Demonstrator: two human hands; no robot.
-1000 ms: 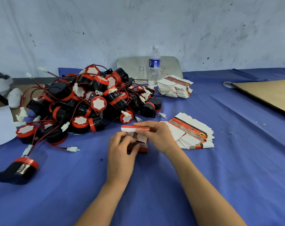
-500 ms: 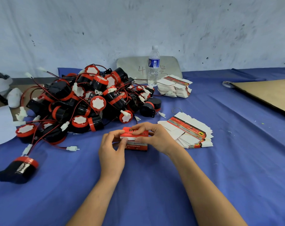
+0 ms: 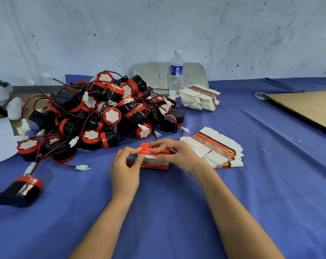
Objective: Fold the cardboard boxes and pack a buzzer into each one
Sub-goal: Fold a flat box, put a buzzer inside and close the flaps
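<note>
The little red box (image 3: 154,157) sits on the blue tabletop (image 3: 177,212) between both hands, its long side going left to right. The left hand (image 3: 125,171) has its grip pinched on the left end. The right hand (image 3: 179,156) has its grip curled over the lid.

Soft, even, bright light leaves faint shadows on the blue table (image 3: 270,184) beneath the buzzer pile (image 3: 102,116). Wide-angle stretch smears the lone buzzer (image 3: 22,191) at the table's near left edge; the centre is sharper.
</note>
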